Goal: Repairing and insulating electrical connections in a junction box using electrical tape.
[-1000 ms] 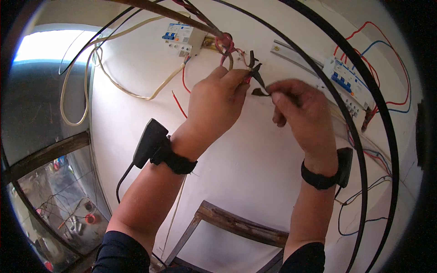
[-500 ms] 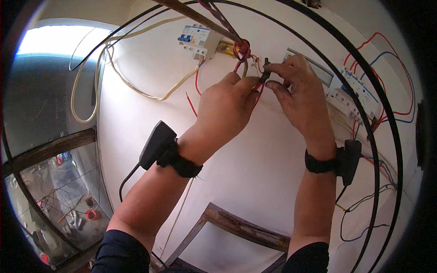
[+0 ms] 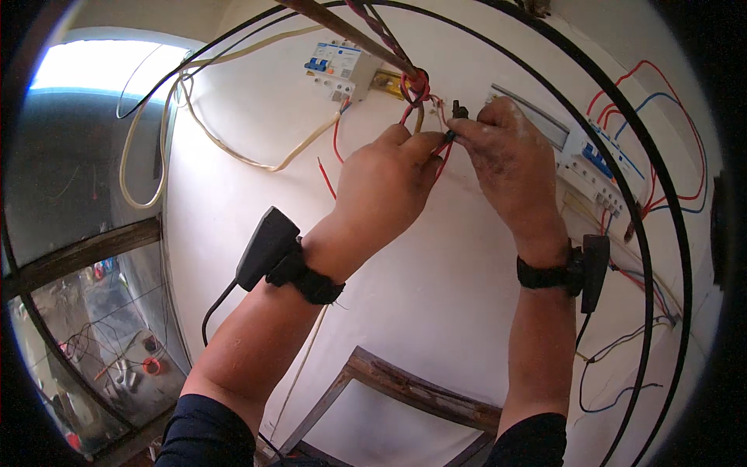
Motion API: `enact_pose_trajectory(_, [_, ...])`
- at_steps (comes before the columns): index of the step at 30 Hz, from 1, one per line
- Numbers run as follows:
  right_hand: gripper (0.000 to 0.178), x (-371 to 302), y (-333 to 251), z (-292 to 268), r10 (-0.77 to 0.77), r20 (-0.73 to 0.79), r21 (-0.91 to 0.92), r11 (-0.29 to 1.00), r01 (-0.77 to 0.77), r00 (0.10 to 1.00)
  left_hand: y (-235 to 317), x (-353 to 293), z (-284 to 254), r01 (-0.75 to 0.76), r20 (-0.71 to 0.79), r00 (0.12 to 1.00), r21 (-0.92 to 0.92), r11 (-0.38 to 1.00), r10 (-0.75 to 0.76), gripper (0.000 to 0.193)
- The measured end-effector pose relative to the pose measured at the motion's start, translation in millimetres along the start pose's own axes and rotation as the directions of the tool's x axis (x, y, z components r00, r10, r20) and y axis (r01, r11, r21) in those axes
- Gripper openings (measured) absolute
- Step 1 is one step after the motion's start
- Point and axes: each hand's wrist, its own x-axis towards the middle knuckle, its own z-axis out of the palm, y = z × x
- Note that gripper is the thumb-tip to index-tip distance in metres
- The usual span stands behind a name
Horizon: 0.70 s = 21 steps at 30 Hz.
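Left fingers [image 3: 424, 145] pinched on red wire [image 3: 443, 161], right fingers [image 3: 472, 131] closed on black tape [image 3: 457, 111]

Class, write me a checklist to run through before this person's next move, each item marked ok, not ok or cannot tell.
1. Left grip on the wires: ok, pinching them.
2. Right grip on the black tape: ok, pinched at the fingertips.
3. Red wire left of the left grip, upper end attached: not ok, free.
4. Gloves worn: not ok, both grips bare.
5. Left breaker off: cannot tell.
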Motion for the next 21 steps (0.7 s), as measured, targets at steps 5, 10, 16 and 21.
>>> enact_pose_trajectory(5, [0.008, -3, -3, -4, -0.010, -0.027, -0.007, 1.000, 0.009, 1.000, 1, 1, 0, -0.016, -0.002, 1.000, -0.023, 1.000, 0.016, 0.023])
enact_pose_trajectory(10, [0.020, -4, -5, -9, 0.079, 0.016, -0.163, 0.984, -0.075, 0.997, 2, 1, -2, -0.012, 0.000, 1.000, -0.018, 1.000, 0.012, 0.023])
enact_pose_trajectory(16, [0.023, -8, -5, -4, 0.354, 0.102, -0.235, 0.917, -0.323, 0.930, 2, 1, -2, -0.001, 0.028, 1.000, 0.010, 1.000, 0.001, 0.024])
enact_pose_trajectory(21, [0.007, 3, 0, -3, 0.168, -0.048, -0.288, 0.942, -0.174, 0.985, 1, 0, 2, -0.020, -0.002, 1.000, 0.021, 1.000, 0.020, 0.022])
